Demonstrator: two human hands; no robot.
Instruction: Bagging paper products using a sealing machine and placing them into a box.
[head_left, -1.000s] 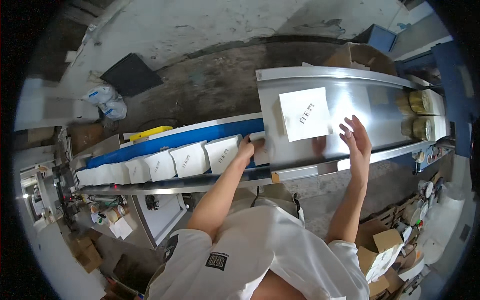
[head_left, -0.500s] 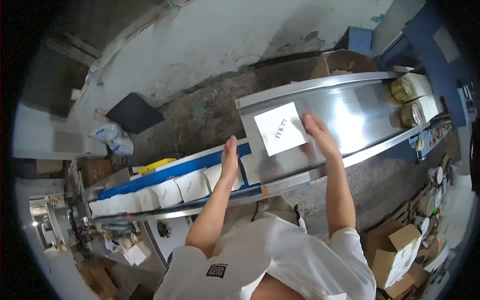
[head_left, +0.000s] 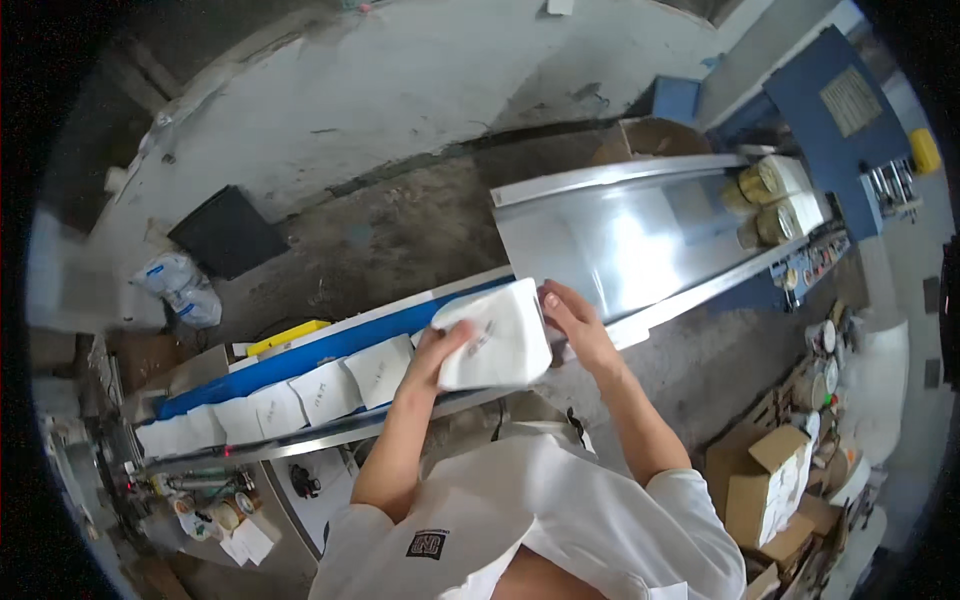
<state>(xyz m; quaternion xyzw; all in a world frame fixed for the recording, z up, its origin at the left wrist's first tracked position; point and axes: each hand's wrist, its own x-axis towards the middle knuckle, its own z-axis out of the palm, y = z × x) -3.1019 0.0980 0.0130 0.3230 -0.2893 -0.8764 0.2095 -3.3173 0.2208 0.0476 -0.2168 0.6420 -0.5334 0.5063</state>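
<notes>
A white block-shaped package with small dark print on its face sits between my two hands, tilted. It is over the joint where the steel table meets the blue conveyor belt. My left hand grips its left side, with the thumb across the printed face and the other fingers hidden. At its right edge, my right hand presses with bent fingers, partly out of sight. Several similar white packages stand in a row along the belt to the left.
Two round containers with yellowish contents stand at the steel table's far right end, beside blue machinery. A yellow bar lies along the belt's far side. An open cardboard box is at lower right. A black panel lies on the floor.
The package has left the steel table and moved left and nearer to me, onto the joint with the belt. My hands, apart before, have closed on its sides.
</notes>
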